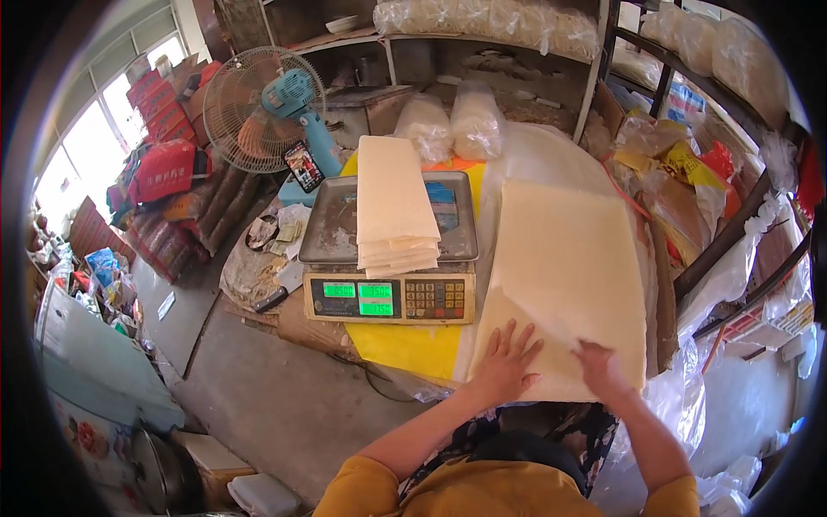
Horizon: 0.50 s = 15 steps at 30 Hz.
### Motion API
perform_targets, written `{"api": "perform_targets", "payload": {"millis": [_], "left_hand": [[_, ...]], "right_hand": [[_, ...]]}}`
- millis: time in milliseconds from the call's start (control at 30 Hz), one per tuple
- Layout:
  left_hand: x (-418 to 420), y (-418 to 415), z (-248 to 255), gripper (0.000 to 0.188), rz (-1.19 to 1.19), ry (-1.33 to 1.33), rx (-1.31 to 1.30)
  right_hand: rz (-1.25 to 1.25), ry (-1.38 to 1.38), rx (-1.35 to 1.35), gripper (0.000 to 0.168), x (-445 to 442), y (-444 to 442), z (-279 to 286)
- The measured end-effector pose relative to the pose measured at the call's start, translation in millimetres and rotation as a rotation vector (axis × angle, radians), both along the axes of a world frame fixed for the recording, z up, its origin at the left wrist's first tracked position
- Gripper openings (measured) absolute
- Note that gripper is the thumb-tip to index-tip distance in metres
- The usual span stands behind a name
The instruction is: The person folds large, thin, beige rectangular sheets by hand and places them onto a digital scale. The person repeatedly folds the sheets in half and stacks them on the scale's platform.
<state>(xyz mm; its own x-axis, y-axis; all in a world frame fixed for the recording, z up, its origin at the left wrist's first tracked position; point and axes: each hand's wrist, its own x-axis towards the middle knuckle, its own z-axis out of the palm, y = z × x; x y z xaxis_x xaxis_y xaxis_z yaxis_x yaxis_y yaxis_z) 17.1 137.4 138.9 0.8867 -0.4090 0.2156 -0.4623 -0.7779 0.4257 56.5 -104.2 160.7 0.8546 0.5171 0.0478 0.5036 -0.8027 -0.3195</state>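
A tall stack of thin cream-coloured sheets (562, 252) lies before me on the right part of the table. My left hand (507, 362) rests flat on its near left part, fingers spread, holding nothing. Over the near right part is my right hand (601, 368), blurred, with fingers curled; whether they pinch a sheet I cannot tell. A slanting edge on the top sheet runs between the hands. To the left, folded cream sheets (395, 200) are piled on the metal pan (329, 220) of a digital scale (420, 297), overhanging its front edge. The scale's green displays are lit.
A knife (271, 299) lies left of the scale, near a small dish (261, 232). Behind stand a blue fan (287, 90), a phone (303, 166) and two plastic-wrapped bundles (477, 123). A dark metal rack (694, 271) and plastic bags (672, 155) border the right side.
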Motion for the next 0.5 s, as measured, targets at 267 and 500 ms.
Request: {"api": "perform_targets", "payload": {"millis": [267,500], "left_hand": [[0,2,-20,0.067,0.027,0.039,0.078],[16,13,-22,0.072,0.165,-0.034,-0.676]], "right_hand": [[-0.251,-0.713,0.215,0.023,-19,4,200],[0.194,-0.42,0.094,0.045,-60,22,138]]}}
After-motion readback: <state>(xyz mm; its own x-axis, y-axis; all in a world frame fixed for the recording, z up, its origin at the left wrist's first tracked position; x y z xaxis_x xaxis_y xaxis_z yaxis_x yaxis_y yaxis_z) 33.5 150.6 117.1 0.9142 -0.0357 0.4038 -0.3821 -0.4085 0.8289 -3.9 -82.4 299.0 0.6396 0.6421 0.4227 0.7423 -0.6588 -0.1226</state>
